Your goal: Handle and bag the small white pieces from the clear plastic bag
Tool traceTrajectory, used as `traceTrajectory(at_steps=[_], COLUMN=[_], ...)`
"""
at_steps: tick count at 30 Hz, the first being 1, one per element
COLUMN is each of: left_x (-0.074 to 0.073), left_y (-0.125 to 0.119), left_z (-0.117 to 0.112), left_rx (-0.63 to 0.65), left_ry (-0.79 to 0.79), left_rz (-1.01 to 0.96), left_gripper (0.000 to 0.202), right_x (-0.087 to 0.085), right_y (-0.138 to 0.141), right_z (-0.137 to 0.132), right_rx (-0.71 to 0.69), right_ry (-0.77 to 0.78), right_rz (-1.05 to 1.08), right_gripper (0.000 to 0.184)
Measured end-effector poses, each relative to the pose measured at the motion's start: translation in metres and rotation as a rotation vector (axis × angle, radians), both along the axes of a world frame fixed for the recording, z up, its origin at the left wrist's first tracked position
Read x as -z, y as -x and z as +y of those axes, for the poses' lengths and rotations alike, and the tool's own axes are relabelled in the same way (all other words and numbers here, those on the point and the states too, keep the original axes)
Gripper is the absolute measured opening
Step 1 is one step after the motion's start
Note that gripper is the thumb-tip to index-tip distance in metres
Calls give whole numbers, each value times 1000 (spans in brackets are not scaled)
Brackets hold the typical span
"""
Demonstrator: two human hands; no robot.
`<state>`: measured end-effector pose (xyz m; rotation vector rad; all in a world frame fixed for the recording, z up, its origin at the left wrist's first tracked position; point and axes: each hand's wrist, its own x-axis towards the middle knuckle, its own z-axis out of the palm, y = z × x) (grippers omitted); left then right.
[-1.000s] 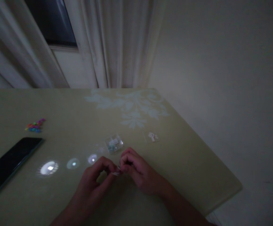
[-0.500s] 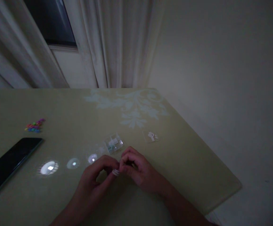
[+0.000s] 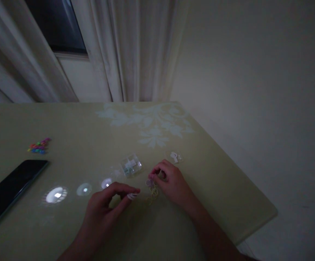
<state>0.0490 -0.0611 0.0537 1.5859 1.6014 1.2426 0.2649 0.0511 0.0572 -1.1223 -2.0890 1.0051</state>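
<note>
My left hand has its thumb and forefinger brought together, with several thin white rubber bands looped at the thumb tip. To its right, my right hand is closed in a pinch. Its fingertips touch the upper end of a small loose pile of yellow and pale purple rubber bands on the table. Whatever lies between those fingertips is too small to make out. Just beyond the hands stands a clear plastic box with compartments, holding white and greenish bits.
A clear flat piece with small white parts lies past my right hand. At left are a black phone and a heap of colourful small pieces. The table's right edge slants away beside the wall.
My right hand has moved away from the left fingertips, rightward and slightly farther off, to the rubber bands, which now show. My left hand has shifted slightly left, still with the white bands.
</note>
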Motion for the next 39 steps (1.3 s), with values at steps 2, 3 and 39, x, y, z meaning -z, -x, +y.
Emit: traceTrajectory(at_steps=[2, 3, 39], left_x=[-1, -2, -5], left_y=[-1, -1, -6], left_z=[0, 1, 7], left_rx=[-18, -27, 76], left_ry=[-5, -10, -92], left_rz=[0, 6, -17], left_gripper=[12, 12, 12], right_x=[-2, -3, -8], right_y=[-2, -2, 13], right_z=[-1, -1, -18], right_rx=[-71, -110, -206], right_ry=[20, 28, 289], right_rz=[-30, -45, 385], right_gripper=[6, 7, 30])
